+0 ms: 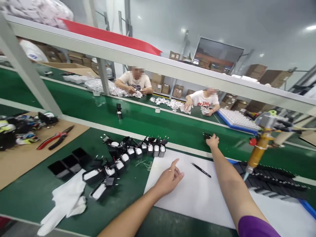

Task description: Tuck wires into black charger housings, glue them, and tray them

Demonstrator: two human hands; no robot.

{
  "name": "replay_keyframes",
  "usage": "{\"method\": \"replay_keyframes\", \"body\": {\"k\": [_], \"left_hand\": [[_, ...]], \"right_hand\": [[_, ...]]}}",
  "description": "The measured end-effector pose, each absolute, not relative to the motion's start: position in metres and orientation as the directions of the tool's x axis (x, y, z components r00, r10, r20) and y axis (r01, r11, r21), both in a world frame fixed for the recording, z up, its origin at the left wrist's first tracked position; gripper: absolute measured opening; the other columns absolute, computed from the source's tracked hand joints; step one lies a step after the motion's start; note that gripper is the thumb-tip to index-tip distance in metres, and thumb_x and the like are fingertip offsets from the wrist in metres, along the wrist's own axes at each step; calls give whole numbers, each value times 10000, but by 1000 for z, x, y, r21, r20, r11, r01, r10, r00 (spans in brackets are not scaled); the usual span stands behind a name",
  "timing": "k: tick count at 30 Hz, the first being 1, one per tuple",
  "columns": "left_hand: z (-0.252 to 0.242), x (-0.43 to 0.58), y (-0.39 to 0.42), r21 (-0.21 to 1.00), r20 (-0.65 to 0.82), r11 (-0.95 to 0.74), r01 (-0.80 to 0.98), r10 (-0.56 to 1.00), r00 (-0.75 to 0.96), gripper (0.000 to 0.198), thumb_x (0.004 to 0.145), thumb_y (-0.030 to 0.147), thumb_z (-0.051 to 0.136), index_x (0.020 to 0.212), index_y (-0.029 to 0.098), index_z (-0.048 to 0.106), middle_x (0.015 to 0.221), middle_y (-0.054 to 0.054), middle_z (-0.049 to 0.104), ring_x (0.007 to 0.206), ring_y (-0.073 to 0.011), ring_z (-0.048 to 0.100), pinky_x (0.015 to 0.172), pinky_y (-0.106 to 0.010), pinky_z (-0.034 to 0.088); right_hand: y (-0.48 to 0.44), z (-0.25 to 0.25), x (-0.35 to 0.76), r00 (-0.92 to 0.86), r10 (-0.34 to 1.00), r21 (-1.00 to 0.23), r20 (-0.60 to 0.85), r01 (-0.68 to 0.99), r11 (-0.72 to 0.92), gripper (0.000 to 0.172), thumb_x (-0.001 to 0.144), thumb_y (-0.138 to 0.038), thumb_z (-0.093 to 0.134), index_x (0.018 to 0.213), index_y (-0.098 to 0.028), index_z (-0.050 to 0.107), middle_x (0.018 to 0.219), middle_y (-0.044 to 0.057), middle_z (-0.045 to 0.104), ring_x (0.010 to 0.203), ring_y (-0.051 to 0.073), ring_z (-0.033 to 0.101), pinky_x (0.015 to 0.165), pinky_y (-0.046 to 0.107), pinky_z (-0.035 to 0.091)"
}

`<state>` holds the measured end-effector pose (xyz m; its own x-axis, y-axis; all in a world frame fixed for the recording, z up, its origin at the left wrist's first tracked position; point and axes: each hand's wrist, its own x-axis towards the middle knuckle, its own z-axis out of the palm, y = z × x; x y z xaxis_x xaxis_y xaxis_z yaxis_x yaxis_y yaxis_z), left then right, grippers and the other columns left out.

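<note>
My right hand (213, 141) reaches out over the green belt, its fingers closed on a small black plug adapter (206, 136), partly hidden by the fingers. Above the white sheet (187, 197) is my left hand (170, 179), empty, with the index finger stretched out and the others loosely bent. Black tweezers (201, 170) lie on the sheet between my two arms. To the left, several black plug adapter housings (130, 152) with white inner parts and metal pins stand in rows on the green table. One more black adapter (119, 111) stands on the belt.
Red-handled pliers (55, 137) lie on brown cardboard at left. White gloves (66, 200) and empty black housings (69, 163) sit near the front. A yellow dispenser (259, 148) hangs over a blue tray of black adapters (271, 179). Two people work across the belt, below a shelf beam (148, 59).
</note>
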<state>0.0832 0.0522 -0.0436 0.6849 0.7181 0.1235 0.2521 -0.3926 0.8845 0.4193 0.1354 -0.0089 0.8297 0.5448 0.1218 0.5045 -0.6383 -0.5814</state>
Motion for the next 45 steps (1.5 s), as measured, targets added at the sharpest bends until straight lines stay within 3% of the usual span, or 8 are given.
{"method": "replay_keyframes", "body": {"k": [7, 13, 27, 31, 33, 36, 41, 45], "left_hand": [[-47, 86, 47, 863, 84, -403, 306, 711, 699, 632, 896, 393, 471, 1445, 175, 244, 1051, -87, 641, 817, -202, 619, 796, -363, 485], [-42, 83, 55, 823, 204, -476, 310, 757, 621, 544, 887, 326, 483, 1393, 193, 333, 1081, -87, 605, 896, -202, 596, 868, -377, 485], [-33, 86, 59, 619, 168, -461, 635, 869, 466, 710, 783, 459, 663, 1363, 130, 418, 1357, -195, 501, 1270, -360, 453, 1033, -501, 362], [-36, 91, 64, 633, 173, -408, 658, 903, 393, 648, 785, 427, 661, 1323, 125, 462, 1303, -187, 556, 1230, -367, 485, 1015, -515, 362], [-36, 92, 67, 656, 172, -397, 642, 907, 385, 545, 805, 335, 633, 1288, 121, 498, 1277, -180, 578, 1194, -347, 519, 999, -483, 386], [-36, 88, 73, 694, 158, -416, 587, 884, 440, 453, 782, 199, 608, 1231, 159, 554, 1214, -115, 633, 1063, -264, 604, 928, -371, 454], [-30, 75, 79, 767, 77, -427, 479, 802, 593, 414, 717, 191, 637, 1131, 189, 615, 925, -13, 704, 751, -166, 643, 706, -261, 501], [-28, 70, 80, 817, 16, -420, 395, 701, 713, 531, 651, 205, 683, 1171, 199, 572, 978, -4, 687, 770, -158, 635, 704, -256, 503]], "right_hand": [[140, -7, 415, 783, 622, -624, 11, 491, -607, 327, 918, -334, 565, 1200, -167, 557, 1208, 90, 582, 1024, 207, 606, 857, 414, 532], [134, 13, 351, 476, 879, -739, 14, 597, -312, 345, 781, -265, 679, 1090, -155, 574, 995, 59, 680, 766, 140, 668, 650, 255, 557], [14, 34, 246, 18, 1000, -730, 19, 683, 2, 422, 741, -354, 690, 1121, -178, 633, 906, 68, 727, 764, 208, 685, 717, 320, 524], [-27, 88, 273, 283, 827, -763, 486, 599, 244, 355, 826, -382, 601, 1121, -189, 643, 946, 63, 704, 853, 204, 681, 748, 333, 542], [-43, 106, 289, 538, 431, -686, 724, 630, 366, 280, 859, -338, 556, 1069, -178, 648, 932, 57, 683, 890, 200, 667, 834, 372, 528], [-52, 108, 319, 688, -57, -659, 724, 713, 238, 339, 789, -221, 608, 1126, -183, 618, 1138, 100, 624, 1095, 225, 595, 978, 406, 453], [-41, 79, 371, 888, 245, -921, 390, 376, 103, 875, 642, -288, 754, 1421, -206, 362, 1314, 138, 540, 1139, 262, 585, 952, 409, 467], [-37, 78, 375, 842, 422, -940, 336, 272, 204, 513, 673, -342, 741, 1148, -211, 595, 1006, 54, 680, 893, 181, 656, 824, 312, 513]]}}
